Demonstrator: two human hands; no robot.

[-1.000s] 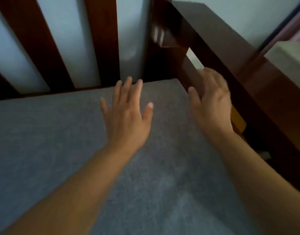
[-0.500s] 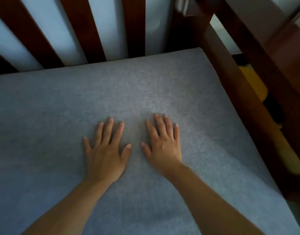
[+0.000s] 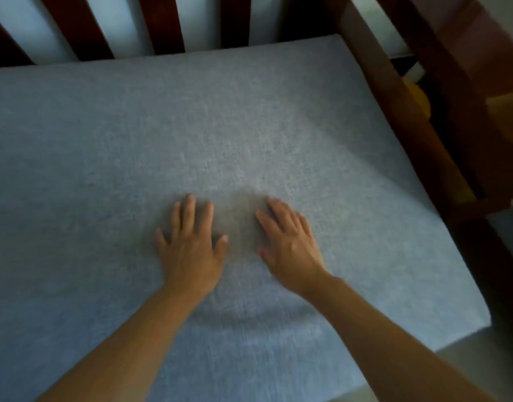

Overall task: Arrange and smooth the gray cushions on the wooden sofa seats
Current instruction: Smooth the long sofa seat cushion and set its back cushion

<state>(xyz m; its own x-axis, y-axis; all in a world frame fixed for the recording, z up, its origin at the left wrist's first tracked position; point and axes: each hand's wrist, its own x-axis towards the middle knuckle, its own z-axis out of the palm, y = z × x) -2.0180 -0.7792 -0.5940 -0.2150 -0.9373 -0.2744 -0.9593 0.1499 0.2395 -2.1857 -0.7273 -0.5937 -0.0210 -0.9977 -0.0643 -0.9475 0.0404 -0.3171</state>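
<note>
1. The flat grey woven-fabric seat cushion [image 3: 249, 134] lay in the dark-brown wooden sofa frame [image 3: 400, 117], its back edge against the upright slats [image 3: 159, 21] and its right edge along the side rail. It filled most of the view.
2. Both hands sat palm-down on the cushion near its middle, side by side w/ a gap of bare cloth between them.
3. Left hand [image 3: 191, 250]: fingers straight and a bit spread, flat on the fabric, gripping nothing.
4. Right hand [image 3: 290, 250]: fingers straight, angled slightly toward the left, also flat and gripping nothing.
5. Key relation: most unsmoothed cloth lay ahead of the fingertips toward the slats, and out to either side. The cushion's long axis seemed to run left-right, though its left end was out of frame. The right hand was nearer the side rail and front right corner; the left hand was nearer the stretch running off to the left.
6. A soft dip or shadow showed in the fabric between and below the wrists.
7. Vs 0.5 s ago: hands were in much the same spot but set further apart. Vs 1.0 s ago: they'd come back from the far right corner by the rail to mid-cushion.
8. Probably mid-smoothing; a sweep outward looked the likely next stroke.
</note>
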